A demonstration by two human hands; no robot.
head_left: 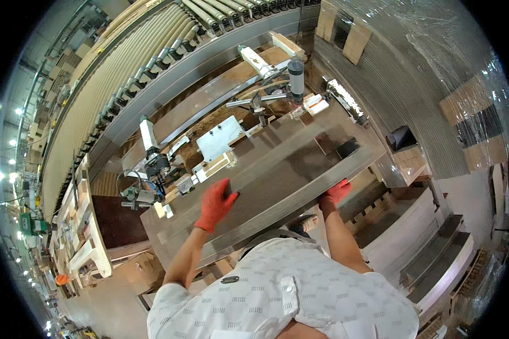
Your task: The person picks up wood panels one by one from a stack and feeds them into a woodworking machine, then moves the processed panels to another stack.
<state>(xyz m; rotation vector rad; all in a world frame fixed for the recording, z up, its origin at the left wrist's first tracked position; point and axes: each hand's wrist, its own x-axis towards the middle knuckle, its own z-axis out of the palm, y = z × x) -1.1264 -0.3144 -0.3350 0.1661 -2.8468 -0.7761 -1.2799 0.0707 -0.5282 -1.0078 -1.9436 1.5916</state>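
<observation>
My left hand [215, 206], in a red work glove, is held over the left part of a brown-grey work surface [266, 175]. Its thumb stands apart from the fingers and nothing shows in it; whether it touches the surface, I cannot tell. A long grey-brown board [291, 198] runs along the near edge, slanting up to the right. My right hand [335, 194], gloved in red too, is at that board's near edge, right of my body, with its fingers bent around the edge. The board partly hides the fingers.
Behind the work surface are clamp cylinders [150, 138], a dark upright cylinder [296, 79] and a white plate [220, 138]. A roller conveyor [124, 73] curves past at far left. Stacked panels in clear wrap [401, 73] rise at right. A wooden side table [90, 226] stands left.
</observation>
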